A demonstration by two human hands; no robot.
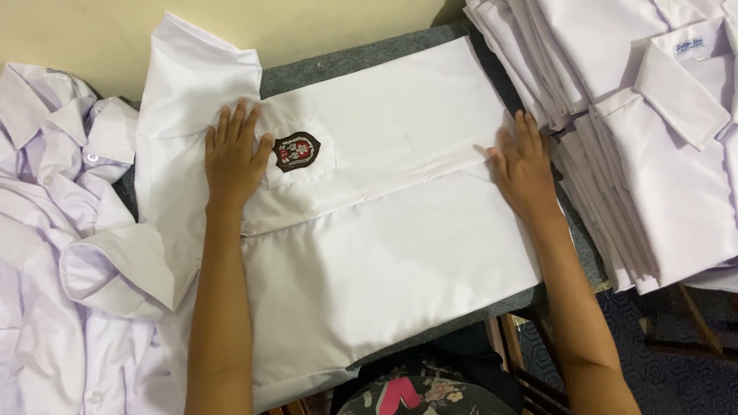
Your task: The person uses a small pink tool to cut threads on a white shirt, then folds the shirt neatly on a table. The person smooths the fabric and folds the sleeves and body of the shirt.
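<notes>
Both hands, left hand (232,157) and right hand (523,167), press spread flat on the shirt (384,230); lifting unevenly could undo its fold.

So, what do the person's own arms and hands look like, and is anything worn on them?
Both arms are bare from the lower edge of the picture up to the wrists: no sleeves show. The left hand and the right hand wear no gloves, and I see no rings, watch or bracelet. The fingernails are short and unpainted, as far as the picture shows.
</notes>
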